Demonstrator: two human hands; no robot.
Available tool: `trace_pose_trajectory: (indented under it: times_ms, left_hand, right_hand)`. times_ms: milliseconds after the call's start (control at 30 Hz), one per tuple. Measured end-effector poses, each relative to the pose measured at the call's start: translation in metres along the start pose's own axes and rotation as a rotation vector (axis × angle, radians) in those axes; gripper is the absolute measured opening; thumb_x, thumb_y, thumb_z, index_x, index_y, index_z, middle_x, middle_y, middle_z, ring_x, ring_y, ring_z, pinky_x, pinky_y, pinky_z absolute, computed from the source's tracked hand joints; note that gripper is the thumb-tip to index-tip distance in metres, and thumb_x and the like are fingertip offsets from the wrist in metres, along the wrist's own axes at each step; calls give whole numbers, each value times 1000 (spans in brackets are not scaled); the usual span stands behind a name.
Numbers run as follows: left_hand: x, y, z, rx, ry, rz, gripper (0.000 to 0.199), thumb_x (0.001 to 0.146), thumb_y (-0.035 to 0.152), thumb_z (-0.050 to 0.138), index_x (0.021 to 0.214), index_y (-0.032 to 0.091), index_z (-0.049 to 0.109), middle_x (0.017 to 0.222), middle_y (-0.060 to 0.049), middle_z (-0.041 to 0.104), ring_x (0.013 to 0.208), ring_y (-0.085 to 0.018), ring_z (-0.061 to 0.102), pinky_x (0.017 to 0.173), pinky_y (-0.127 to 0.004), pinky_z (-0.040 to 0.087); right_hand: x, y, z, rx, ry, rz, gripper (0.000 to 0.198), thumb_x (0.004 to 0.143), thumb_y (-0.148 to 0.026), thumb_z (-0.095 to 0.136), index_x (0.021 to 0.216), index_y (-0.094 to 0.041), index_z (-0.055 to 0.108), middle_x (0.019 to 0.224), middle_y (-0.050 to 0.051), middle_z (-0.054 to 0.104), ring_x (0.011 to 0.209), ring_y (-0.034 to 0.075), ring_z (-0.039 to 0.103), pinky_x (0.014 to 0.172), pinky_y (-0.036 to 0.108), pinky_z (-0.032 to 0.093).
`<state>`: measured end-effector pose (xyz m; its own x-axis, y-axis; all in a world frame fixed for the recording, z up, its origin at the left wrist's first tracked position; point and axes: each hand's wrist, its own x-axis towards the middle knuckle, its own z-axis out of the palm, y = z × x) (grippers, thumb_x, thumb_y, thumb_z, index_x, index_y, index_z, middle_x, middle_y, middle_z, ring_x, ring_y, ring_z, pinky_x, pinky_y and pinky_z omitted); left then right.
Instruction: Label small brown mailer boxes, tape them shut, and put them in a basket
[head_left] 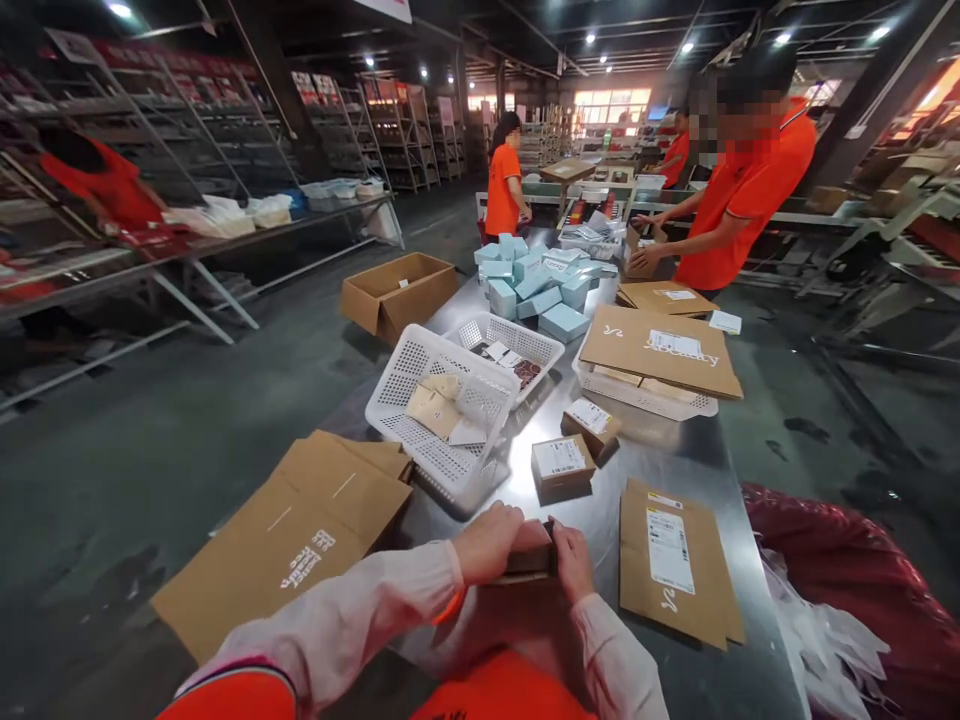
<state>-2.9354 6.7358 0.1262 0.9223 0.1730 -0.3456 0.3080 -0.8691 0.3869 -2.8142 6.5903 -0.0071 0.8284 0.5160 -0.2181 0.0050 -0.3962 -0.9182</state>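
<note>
Close to my body, a small brown cardboard box [525, 576] is held between my two hands. My left hand [489, 543] is closed on its left side, fingers curled at the upper edge. On the opposite side, my right hand [573, 562] grips the box with the thumb side up. A pinkish flap or sheet shows at the top of the box; which of the two I cannot tell. Just beyond stand two closed boxes with white labels, the nearer box [562, 468] and the farther box [591, 424]. Flat labelled cardboard [679, 560] lies right of my right hand.
White perforated baskets [397, 385] with cards sit ahead left. Light-blue boxes [536, 280] are heaped farther up the metal table [517, 440]. Folded cardboard [300, 530] overhangs the left edge. A red bag [847, 570] stands at right. A co-worker [742, 210] handles a box at far right.
</note>
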Motion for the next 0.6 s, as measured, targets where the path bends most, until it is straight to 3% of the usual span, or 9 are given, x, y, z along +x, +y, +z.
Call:
trace_pose_trajectory:
  times_ms: [200, 267, 367, 467, 533, 600]
  left_hand:
    - [11, 23, 11, 62, -83, -45, 43, 73, 0, 58, 116, 2, 56, 118, -22, 61, 109, -34, 56, 92, -45, 47]
    - [7, 18, 12, 70, -23, -94, 43, 79, 10, 59, 122, 4, 54, 126, -22, 57, 117, -35, 52, 99, -48, 43]
    - [-16, -1, 8, 26, 77, -296, 34, 91, 25, 49, 119, 7, 57, 124, -22, 59, 119, -36, 52, 100, -49, 40]
    - [-37, -17, 14, -77, -20, -397, 38, 90, 40, 50, 105, 9, 66, 104, -20, 69, 98, -33, 65, 84, -42, 50]
    - [-39, -17, 29, -158, -98, -341, 49, 81, 54, 60, 104, 12, 68, 102, -16, 71, 94, -31, 68, 78, -37, 53]
    - [-32, -12, 49, -190, -125, -269, 67, 67, 62, 70, 110, 11, 68, 110, -17, 70, 102, -35, 65, 84, -39, 53]
  right_hand:
    - [0, -2, 2, -16, -5, -5, 98, 66, -93, 32, 103, -14, 76, 94, 14, 70, 100, 29, 60, 97, 40, 45]
    - [1, -1, 1, -44, 1, -16, 94, 69, -91, 30, 101, -15, 76, 87, 13, 69, 98, 29, 60, 95, 40, 45]
    - [1, -1, 1, -84, 75, -39, 85, 72, -88, 31, 96, -17, 73, 78, 9, 66, 85, 25, 60, 83, 37, 48]
    - [-2, -2, 4, -209, 133, -56, 73, 78, -83, 28, 76, -19, 63, 64, 4, 59, 65, 19, 54, 64, 32, 44]
    - [-5, -5, 10, -415, 2, -124, 64, 88, -72, 21, 65, -22, 53, 59, 3, 55, 60, 17, 50, 60, 30, 39]
    - [-7, -12, 16, -616, -205, -214, 54, 94, -56, 24, 63, -21, 52, 63, 5, 59, 63, 17, 52, 62, 30, 37]
